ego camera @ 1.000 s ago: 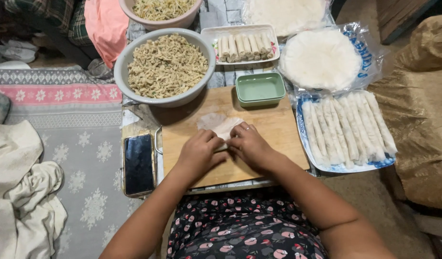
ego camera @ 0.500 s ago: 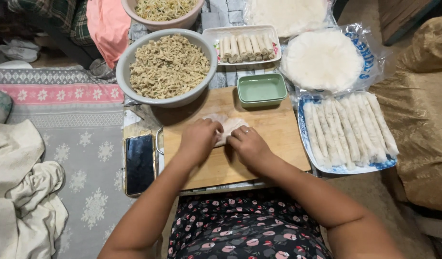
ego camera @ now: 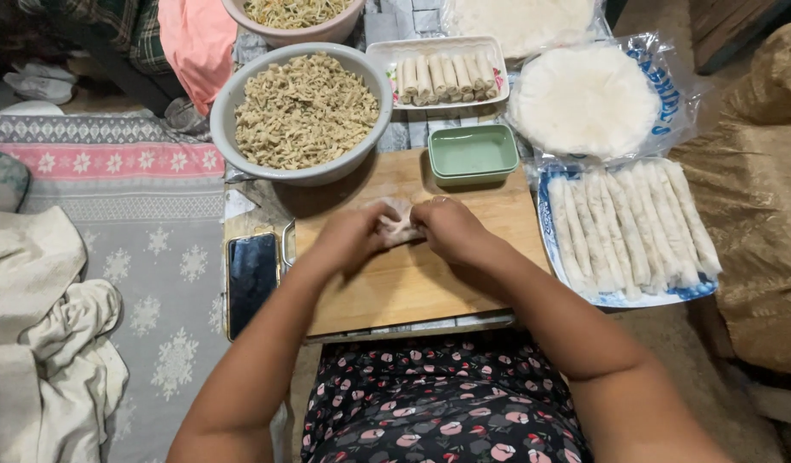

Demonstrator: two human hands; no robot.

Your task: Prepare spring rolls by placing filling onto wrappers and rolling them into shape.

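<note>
Bare board left only toward the body
The wooden board (ego camera: 413,283) is hemmed by a grey bowl (ego camera: 301,116) and green dish (ego camera: 473,154) ahead, a phone (ego camera: 251,279) left, a tray of rolls (ego camera: 627,227) right

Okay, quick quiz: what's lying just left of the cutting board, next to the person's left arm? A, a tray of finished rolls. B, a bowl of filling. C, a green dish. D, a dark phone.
D: a dark phone lies flat on the mat beside the left edge of the board, while the green dish sits at the board's far edge.
</note>
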